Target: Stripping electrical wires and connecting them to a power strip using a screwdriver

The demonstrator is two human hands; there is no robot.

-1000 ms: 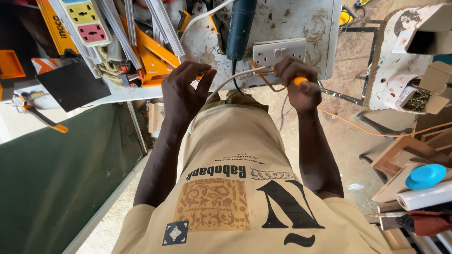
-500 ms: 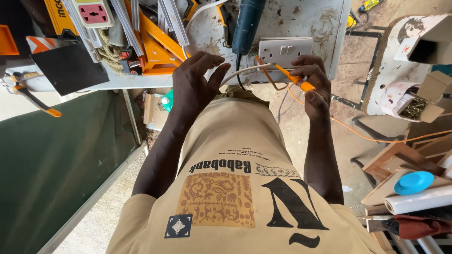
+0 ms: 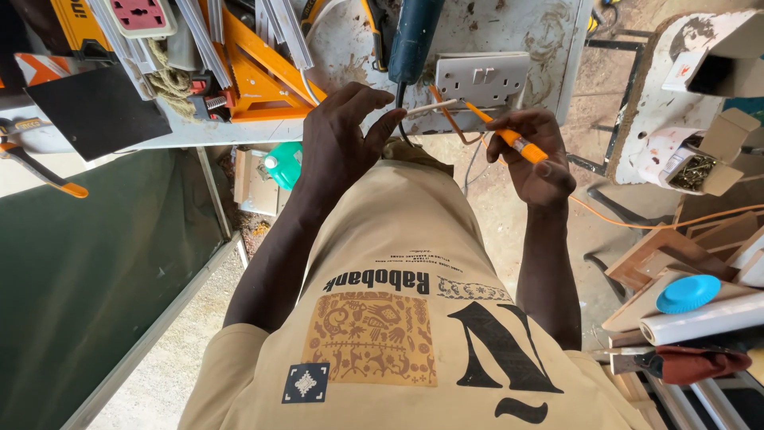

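My left hand (image 3: 342,139) is raised at the bench edge, its fingertips pinching the end of a white cable (image 3: 434,104) with bared brown wires. That cable leads to a white double wall socket (image 3: 481,78) lying on the bench. My right hand (image 3: 537,163) grips an orange-handled screwdriver (image 3: 509,137) whose tip points up toward the socket's lower edge. Both hands hover just in front of the socket, above my tan printed shirt.
A blue power tool (image 3: 414,36) lies beside the socket. Orange squares and clamps (image 3: 263,76), a coil of rope and aluminium strips crowd the bench's left part. A green bottle (image 3: 282,163) sits below. An orange cable (image 3: 637,221), wood offcuts and a blue lid (image 3: 688,293) are at the right.
The view has tilted, so bench and hands sit lower in frame. My right hand has turned the screwdriver tip up toward the socket; my left hand's fingers have spread around the cable.
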